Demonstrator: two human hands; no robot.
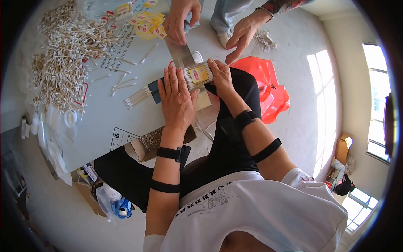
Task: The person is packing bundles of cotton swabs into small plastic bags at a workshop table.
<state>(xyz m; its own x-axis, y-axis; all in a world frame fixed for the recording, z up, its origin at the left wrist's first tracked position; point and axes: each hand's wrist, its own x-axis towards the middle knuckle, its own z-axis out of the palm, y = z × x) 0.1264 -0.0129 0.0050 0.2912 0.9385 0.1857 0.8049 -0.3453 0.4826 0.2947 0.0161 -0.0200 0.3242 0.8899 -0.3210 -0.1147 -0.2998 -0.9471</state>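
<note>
One swab pack [198, 74] by the table [98, 140]'s right edge: I'd press both ends evenly, left hand [179, 97] flat, unclenched, right hand [223, 78] grasping its right end.

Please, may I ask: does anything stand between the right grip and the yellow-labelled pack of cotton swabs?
Nothing visible does: the right grip touches the right end of the cotton swab pack. A co-worker's hand hangs beyond, not between them.
</note>
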